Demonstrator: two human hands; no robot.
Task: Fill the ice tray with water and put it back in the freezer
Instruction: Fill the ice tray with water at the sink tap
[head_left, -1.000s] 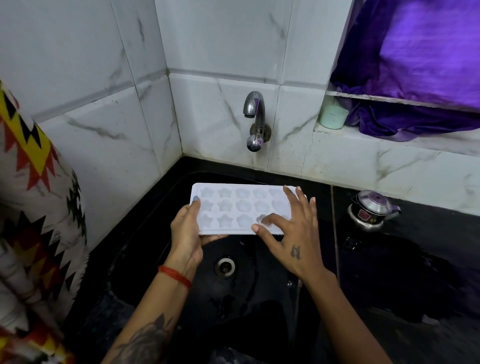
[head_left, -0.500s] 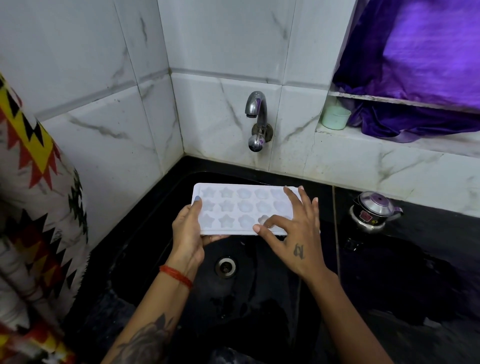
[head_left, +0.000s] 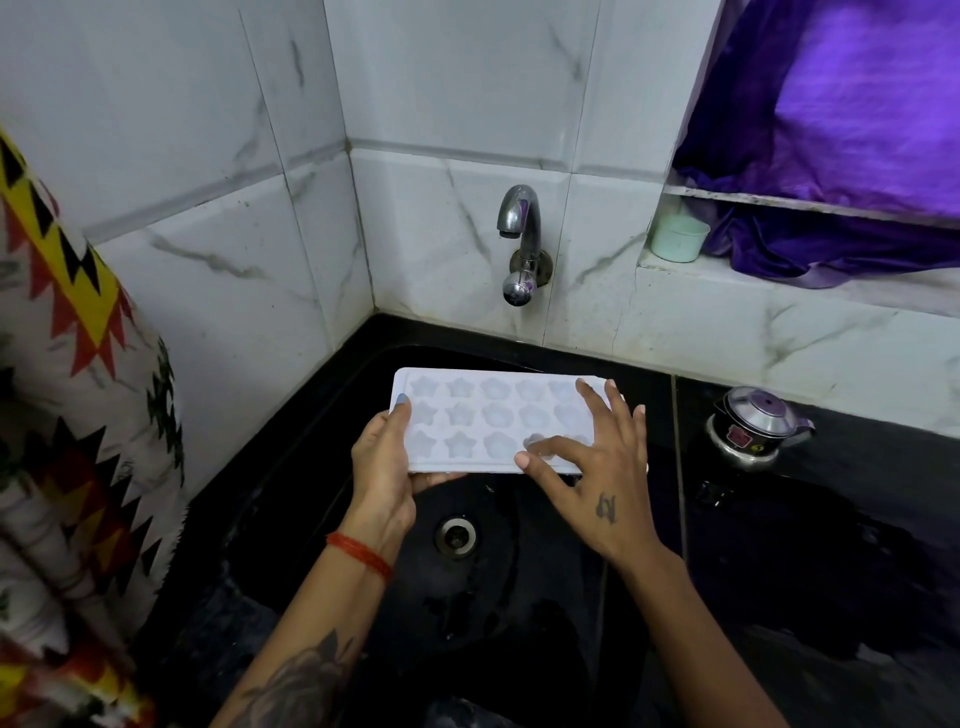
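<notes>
A white ice tray (head_left: 483, 415) with star and flower moulds is held level over the black sink (head_left: 291, 467), below and in front of the chrome tap (head_left: 519, 234). No water runs from the tap. My left hand (head_left: 384, 462) grips the tray's left end, thumb on top and fingers underneath. My right hand (head_left: 592, 467) lies flat on the tray's right end with fingers spread, the index finger touching a front-row mould. Whether the moulds hold water I cannot tell.
The sink drain (head_left: 456, 535) lies under the tray. A small steel kettle (head_left: 753, 426) stands on the black counter at right. A pale green cup (head_left: 678, 239) and purple cloth (head_left: 841, 156) fill the wall niche. A patterned curtain (head_left: 67, 415) hangs at left.
The tray and both hands have stayed almost still; the view has only shifted slightly.
</notes>
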